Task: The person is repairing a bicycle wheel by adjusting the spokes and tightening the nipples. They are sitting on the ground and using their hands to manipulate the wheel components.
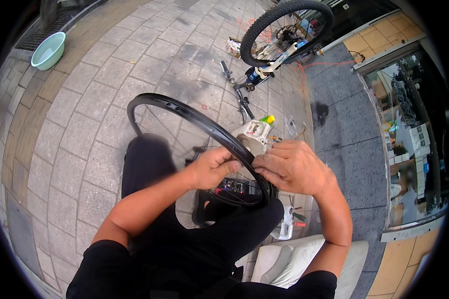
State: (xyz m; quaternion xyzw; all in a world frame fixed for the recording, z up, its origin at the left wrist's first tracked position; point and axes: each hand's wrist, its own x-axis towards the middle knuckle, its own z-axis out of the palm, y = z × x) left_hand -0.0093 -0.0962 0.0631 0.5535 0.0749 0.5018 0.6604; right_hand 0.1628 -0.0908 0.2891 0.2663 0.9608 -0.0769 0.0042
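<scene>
A black bicycle wheel rim (pixel 199 121) stands tilted across my lap, its lower part between my thighs. Thin spokes show faintly inside it. My left hand (pixel 214 167) is closed at the rim's inner side, thumb and curled fingers against it. On the outer side, my right hand (pixel 295 167) has its fingers bent and pinched together at the rim's edge. Whatever lies between those right fingertips is hidden.
Ahead on the paving, a bicycle (pixel 272 65) rests upside down with one wheel raised. A white plastic holder (pixel 257 130) with small items sits beyond the rim. A pale green basin (pixel 49 51) stands far left; a cushion (pixel 289 261) lies near my right side.
</scene>
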